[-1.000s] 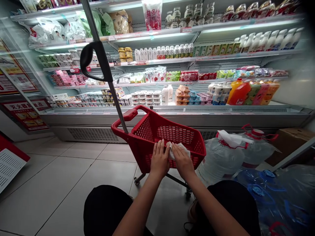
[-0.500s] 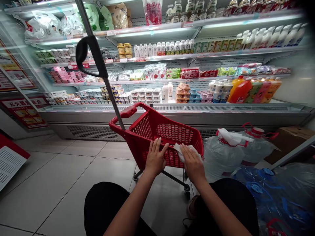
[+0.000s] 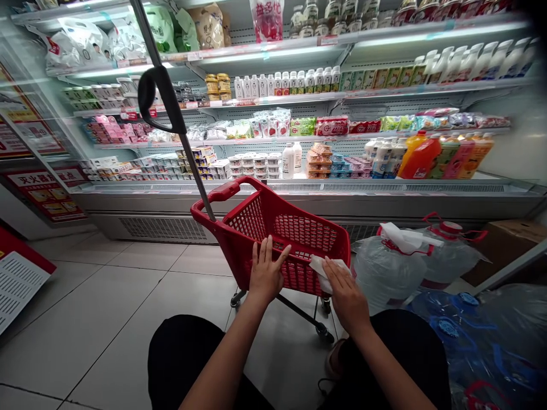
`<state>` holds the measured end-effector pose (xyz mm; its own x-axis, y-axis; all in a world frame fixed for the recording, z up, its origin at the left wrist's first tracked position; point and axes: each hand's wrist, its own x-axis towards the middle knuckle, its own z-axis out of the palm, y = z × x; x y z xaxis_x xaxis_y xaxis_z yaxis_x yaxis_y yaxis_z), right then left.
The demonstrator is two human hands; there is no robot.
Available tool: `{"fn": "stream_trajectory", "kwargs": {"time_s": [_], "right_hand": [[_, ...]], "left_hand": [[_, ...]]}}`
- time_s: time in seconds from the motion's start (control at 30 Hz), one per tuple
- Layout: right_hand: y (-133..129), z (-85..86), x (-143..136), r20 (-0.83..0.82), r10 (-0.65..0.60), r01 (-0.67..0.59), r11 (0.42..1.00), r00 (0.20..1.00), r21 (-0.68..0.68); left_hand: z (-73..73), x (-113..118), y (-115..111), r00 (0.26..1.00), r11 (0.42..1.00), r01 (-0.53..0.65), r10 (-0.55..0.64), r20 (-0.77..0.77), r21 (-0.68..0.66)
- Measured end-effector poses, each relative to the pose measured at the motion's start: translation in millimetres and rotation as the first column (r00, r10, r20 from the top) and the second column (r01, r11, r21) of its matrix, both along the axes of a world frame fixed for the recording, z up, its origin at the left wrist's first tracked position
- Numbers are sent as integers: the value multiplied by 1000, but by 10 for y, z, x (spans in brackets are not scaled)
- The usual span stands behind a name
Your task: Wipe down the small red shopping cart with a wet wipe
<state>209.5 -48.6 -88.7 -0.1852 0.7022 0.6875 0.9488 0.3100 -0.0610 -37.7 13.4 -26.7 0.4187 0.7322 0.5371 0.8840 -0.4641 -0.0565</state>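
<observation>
A red plastic shopping cart [image 3: 245, 242] with perforated walls and black wheels stands in front of me, a grey pole with a black grip [image 3: 164, 99] rising from its handle end. My left hand [image 3: 267, 273] rests on the near side wall of the cart, its fingers spread and holding nothing. Farther right, my right hand [image 3: 347, 293] presses a crumpled white cloth [image 3: 321, 271] against the same side near the cart's right end. The cloth lies partly under its fingers.
Behind the cart runs a refrigerated case [image 3: 299, 202] stocked with bottles, cups and bags. Large clear water jugs [image 3: 391, 273] and blue-capped ones [image 3: 457, 324] stand at the right, beside a cardboard box [image 3: 504, 247]. A red and white unit [image 3: 21, 279] is at the left edge.
My right hand and the white cloth have moved right and slightly down along the cart's side. My left hand has shifted slightly left, its fingers more spread. The cart's right end has turned slightly.
</observation>
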Motion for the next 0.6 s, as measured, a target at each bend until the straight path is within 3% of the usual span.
{"fn": "stream_trajectory", "kwargs": {"time_s": [0.13,0.27,0.37,0.47,0.6], "right_hand": [[-40,-64,-14,-32,-27,27,1000,999,2],[106,29,-290,-13,-11,11,1000,1000,6],[192,113,-375,10,14,-13,1000,1000,-9],[181,114,-242,34,46,-45,999,998,-23],[69,-11,74,3,26,-26,999,1000,-39]], "left_hand": [[-43,200,-85,999,1000,-6,6,43,-8],[-195,435,-137,998,998,61,-60,31,-33],[-247,454,-114,996,995,80,-78,35,-61],[-203,358,-74,995,992,103,-101,26,-71],[-111,271,-66,994,991,111,-109,33,-75]]}}
